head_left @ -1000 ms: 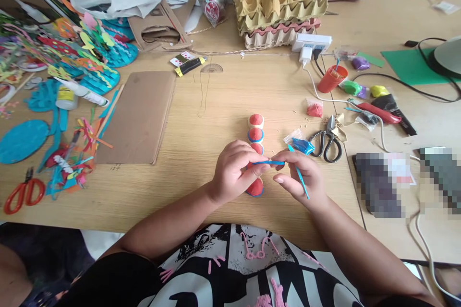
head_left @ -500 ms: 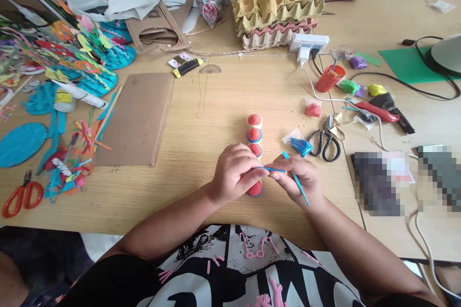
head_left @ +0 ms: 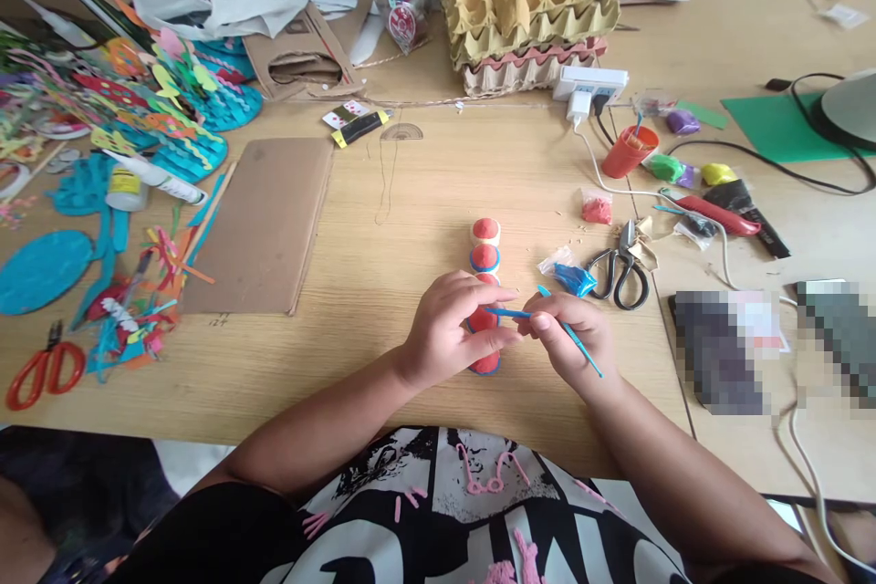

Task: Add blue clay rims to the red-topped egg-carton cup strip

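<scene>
A thin blue clay strip (head_left: 510, 314) is pinched between the thumb and finger of my right hand (head_left: 573, 342). The same hand also keeps a light-blue modelling tool (head_left: 581, 347) slanting across its fingers. My left hand (head_left: 452, 324) is open, its thumb and fingers parted around the strip's free end. Beneath the hands runs a row of red-topped mounds (head_left: 485, 257), some rimmed with blue and some showing pale sides; my hands partly cover the nearer ones. An opened packet of blue clay (head_left: 573, 279) lies just beyond my right hand.
Black-handled scissors (head_left: 622, 266), a red clay packet (head_left: 597, 206) and an orange cup (head_left: 630, 151) stand to the right. Cardboard (head_left: 256, 224), paper scraps and red-handled scissors (head_left: 46, 374) lie left. Egg trays (head_left: 526, 9) and a power strip (head_left: 589, 84) sit at the back.
My left fingers have parted from the blue clay strip. My right hand has kept hold of its other end, and the modelling tool has shifted slightly right and tilted flatter.
</scene>
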Motion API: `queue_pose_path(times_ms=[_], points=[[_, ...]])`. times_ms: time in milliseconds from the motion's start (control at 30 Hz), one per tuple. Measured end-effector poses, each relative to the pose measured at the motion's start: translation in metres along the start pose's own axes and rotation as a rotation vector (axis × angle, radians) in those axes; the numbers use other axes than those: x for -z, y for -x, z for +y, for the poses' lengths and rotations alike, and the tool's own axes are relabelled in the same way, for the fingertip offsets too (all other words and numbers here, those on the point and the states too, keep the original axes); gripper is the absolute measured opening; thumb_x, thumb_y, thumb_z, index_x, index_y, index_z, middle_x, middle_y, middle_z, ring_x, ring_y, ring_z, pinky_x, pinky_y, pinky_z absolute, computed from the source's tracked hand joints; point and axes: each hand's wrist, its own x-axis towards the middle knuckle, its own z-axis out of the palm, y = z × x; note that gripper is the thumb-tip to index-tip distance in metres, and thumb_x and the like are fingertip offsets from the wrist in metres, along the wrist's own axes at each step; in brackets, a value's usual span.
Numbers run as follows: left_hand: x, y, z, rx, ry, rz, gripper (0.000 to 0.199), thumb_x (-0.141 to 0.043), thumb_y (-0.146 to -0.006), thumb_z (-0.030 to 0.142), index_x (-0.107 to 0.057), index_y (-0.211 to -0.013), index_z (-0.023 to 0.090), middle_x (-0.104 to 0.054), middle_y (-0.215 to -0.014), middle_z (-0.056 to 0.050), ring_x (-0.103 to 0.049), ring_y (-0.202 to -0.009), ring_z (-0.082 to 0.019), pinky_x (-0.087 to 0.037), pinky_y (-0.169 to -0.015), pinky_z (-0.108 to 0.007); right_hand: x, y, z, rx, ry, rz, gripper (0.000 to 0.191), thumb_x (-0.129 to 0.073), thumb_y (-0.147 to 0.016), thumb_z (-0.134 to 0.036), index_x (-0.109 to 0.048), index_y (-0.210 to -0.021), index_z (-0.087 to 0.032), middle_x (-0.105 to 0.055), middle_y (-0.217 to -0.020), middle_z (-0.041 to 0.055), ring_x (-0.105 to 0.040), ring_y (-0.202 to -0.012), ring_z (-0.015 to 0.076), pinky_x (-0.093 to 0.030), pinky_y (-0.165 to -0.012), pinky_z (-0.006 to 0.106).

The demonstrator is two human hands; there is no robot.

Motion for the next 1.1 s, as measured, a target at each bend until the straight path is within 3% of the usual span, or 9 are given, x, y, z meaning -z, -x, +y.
queue_pose_path(times_ms=[100, 200, 333, 433, 500, 600, 800, 967, 1100], points=[[0.000, -0.001, 0.001, -0.027, -0.026, -0.028, 0.023, -0.081, -0.089, 0.027, -0.073, -0.109, 0.023, -0.080, -0.092, -0.001, -0.070, -0.085, -0.016, -0.056, -0.082, -0.033, 0.000, 0.000, 0.002, -0.023, -0.051, -0.039, 0.027, -0.067, -0.099, -0.035, -0.073, -0.077, -0.021, -0.076, -0.072, 0.0024, -0.069, -0.065, 0.0140, -0.055, -0.063, 0.028], [0.001, -0.001, 0.003, -0.040, -0.048, -0.030, 0.018, -0.080, -0.090, 0.023, -0.074, -0.107, 0.024, -0.080, -0.090, 0.000, -0.070, -0.086, -0.017, -0.056, -0.084, -0.033, 0.001, 0.000, 0.003, -0.011, -0.061, -0.090, 0.031, -0.065, -0.100, -0.039, -0.072, -0.076, -0.020, -0.075, -0.071, 0.0023, -0.068, -0.064, 0.0137, -0.053, -0.062, 0.027], [0.004, 0.000, 0.004, -0.020, -0.054, -0.020, 0.009, -0.075, -0.094, 0.027, -0.075, -0.101, 0.022, -0.078, -0.085, -0.001, -0.067, -0.082, -0.017, -0.054, -0.080, -0.034, 0.002, 0.002, 0.005, -0.021, -0.083, -0.079, 0.039, -0.052, -0.106, -0.046, -0.075, -0.087, -0.021, -0.074, -0.075, 0.0030, -0.065, -0.065, 0.0130, -0.052, -0.061, 0.027], [0.005, 0.000, 0.005, 0.025, -0.017, -0.024, 0.014, -0.069, -0.099, 0.032, -0.074, -0.094, 0.020, -0.077, -0.082, -0.003, -0.066, -0.078, -0.017, -0.052, -0.077, -0.035, 0.003, 0.004, 0.005, -0.045, -0.087, -0.006, 0.039, -0.048, -0.107, -0.047, -0.077, -0.099, -0.022, -0.074, -0.081, 0.0032, -0.064, -0.068, 0.0131, -0.053, -0.064, 0.028], [0.005, 0.000, 0.004, 0.034, 0.001, -0.014, 0.022, -0.065, -0.101, 0.036, -0.073, -0.089, 0.019, -0.076, -0.079, -0.003, -0.065, -0.076, -0.017, -0.051, -0.075, -0.035, 0.003, 0.004, 0.004, -0.021, -0.080, -0.029, 0.034, -0.055, -0.104, -0.051, -0.076, -0.113, -0.025, -0.077, -0.090, 0.0038, -0.069, -0.078, 0.0151, -0.057, -0.072, 0.030], [0.004, 0.000, 0.004, 0.017, 0.029, 0.000, 0.029, -0.063, -0.102, 0.040, -0.070, -0.083, 0.019, -0.073, -0.075, -0.002, -0.063, -0.073, -0.016, -0.049, -0.072, -0.032, 0.002, 0.002, 0.000, 0.065, -0.023, -0.118, 0.049, -0.076, -0.089, -0.054, -0.071, -0.130, -0.028, -0.079, -0.100, 0.0044, -0.073, -0.088, 0.0181, -0.060, -0.081, 0.034], [0.001, -0.001, 0.006, 0.014, 0.087, -0.029, 0.041, -0.061, -0.102, 0.046, -0.063, -0.071, 0.019, -0.066, -0.066, 0.000, -0.058, -0.067, -0.014, -0.047, -0.070, -0.030, -0.004, 0.000, -0.004, 0.212, 0.064, -0.094, 0.025, -0.076, -0.090, -0.014, -0.077, -0.112, -0.026, -0.079, -0.087, 0.0018, -0.072, -0.074, 0.0142, -0.057, -0.067, 0.028], [0.002, 0.000, 0.003, 0.044, 0.050, 0.014, 0.051, -0.062, -0.092, 0.070, -0.071, -0.089, 0.019, -0.074, -0.078, -0.004, -0.066, -0.078, -0.018, -0.051, -0.077, -0.035, -0.002, 0.001, -0.008, 0.155, 0.119, -0.019, 0.007, -0.071, -0.093, -0.016, -0.074, -0.092, -0.023, -0.078, -0.080, 0.0008, -0.070, -0.068, 0.0121, -0.054, -0.065, 0.027], [0.001, -0.002, 0.002, -0.032, 0.043, 0.000, 0.046, -0.077, -0.086, 0.058, -0.072, -0.109, 0.018, -0.078, -0.090, -0.005, -0.068, -0.087, -0.018, -0.055, -0.086, -0.035, -0.001, 0.000, -0.009, 0.132, 0.115, -0.016, 0.016, -0.069, -0.096, -0.021, -0.070, -0.080, -0.021, -0.073, -0.071, -0.0001, -0.064, -0.060, 0.0107, -0.050, -0.059, 0.025]])
